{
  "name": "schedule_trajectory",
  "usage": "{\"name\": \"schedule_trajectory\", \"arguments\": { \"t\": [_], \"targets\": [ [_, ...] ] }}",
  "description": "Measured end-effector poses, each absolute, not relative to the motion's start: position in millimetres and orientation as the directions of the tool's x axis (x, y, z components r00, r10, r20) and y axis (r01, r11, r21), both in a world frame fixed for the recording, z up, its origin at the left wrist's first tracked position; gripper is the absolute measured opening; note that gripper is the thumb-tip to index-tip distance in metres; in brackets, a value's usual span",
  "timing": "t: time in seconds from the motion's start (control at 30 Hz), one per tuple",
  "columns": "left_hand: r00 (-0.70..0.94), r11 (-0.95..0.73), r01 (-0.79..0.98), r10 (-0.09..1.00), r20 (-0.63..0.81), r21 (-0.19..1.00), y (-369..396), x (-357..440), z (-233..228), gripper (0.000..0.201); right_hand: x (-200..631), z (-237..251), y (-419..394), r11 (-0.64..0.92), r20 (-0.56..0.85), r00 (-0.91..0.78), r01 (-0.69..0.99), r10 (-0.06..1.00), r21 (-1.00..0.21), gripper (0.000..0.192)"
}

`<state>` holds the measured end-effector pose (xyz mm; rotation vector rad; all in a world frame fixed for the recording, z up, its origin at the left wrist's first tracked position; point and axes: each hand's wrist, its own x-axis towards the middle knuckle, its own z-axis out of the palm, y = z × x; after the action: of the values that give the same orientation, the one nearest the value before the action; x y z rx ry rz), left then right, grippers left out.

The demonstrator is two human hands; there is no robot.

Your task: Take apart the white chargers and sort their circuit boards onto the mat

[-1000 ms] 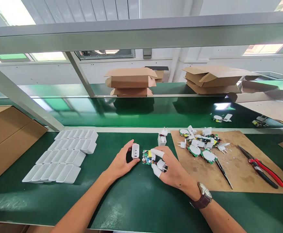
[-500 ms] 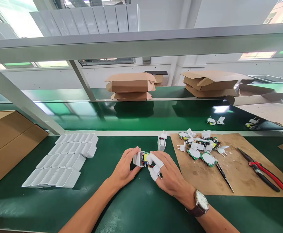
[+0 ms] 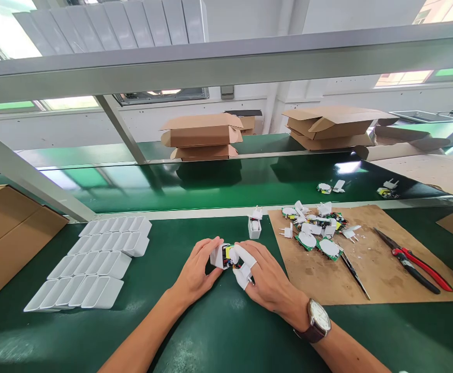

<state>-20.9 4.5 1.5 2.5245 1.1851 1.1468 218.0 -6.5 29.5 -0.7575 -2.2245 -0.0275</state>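
Observation:
My left hand point(image 3: 197, 269) is closed around a white plastic housing point(image 3: 217, 256), gripping it between thumb and fingers. My right hand point(image 3: 267, 272) is closed on a circuit board point(image 3: 229, 255) with a yellow component, whose near end sits at the housing's mouth; how far inside it reaches I cannot tell. White coverings wrap the right thumb and a fingertip, and plug pins poke out by them. Behind the hands stands another white housing point(image 3: 254, 229) with a plug piece on top. Further right, several circuit boards with white discs and plug pieces point(image 3: 315, 228) lie heaped.
Rows of white housings point(image 3: 82, 264) stand at the left beside a cardboard box point(image 3: 12, 238). On the brown cardboard sheet point(image 3: 307, 282) lie tweezers point(image 3: 355, 274) and red-handled pliers point(image 3: 412, 261). Flat cartons point(image 3: 203, 135) are stacked beyond the green conveyor point(image 3: 195, 184).
The view has tilted and shifted slightly. Both hands keep their hold, with the board and housing in nearly the same position. A green object has come into view at the right edge.

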Motion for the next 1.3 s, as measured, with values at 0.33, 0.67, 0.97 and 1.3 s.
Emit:
{"name": "schedule_trajectory", "arguments": {
  "t": [0.33,0.67,0.97,1.3],
  "targets": [
    [0.409,-0.691,0.609,0.694,0.593,0.389,4.4,-19.7,5.6,0.070,217.6,34.9,-8.0,0.823,0.685,-0.528,0.534,0.502,-0.192,0.058],
    [0.405,-0.680,0.636,0.697,0.592,0.365,4.3,-18.7,3.9,0.069,217.7,35.7,-8.4,0.825,0.683,-0.533,0.533,0.499,-0.187,0.052],
    [0.407,-0.677,0.629,0.706,0.580,0.382,4.4,-19.6,3.1,0.069,218.0,29.9,-7.1,0.832,0.692,-0.521,0.511,0.501,-0.218,0.053],
    [0.409,-0.685,0.610,0.703,0.582,0.399,4.1,-17.4,4.4,0.070,216.6,29.7,-6.6,0.828,0.676,-0.531,0.515,0.511,-0.223,0.059]
  ]
}}
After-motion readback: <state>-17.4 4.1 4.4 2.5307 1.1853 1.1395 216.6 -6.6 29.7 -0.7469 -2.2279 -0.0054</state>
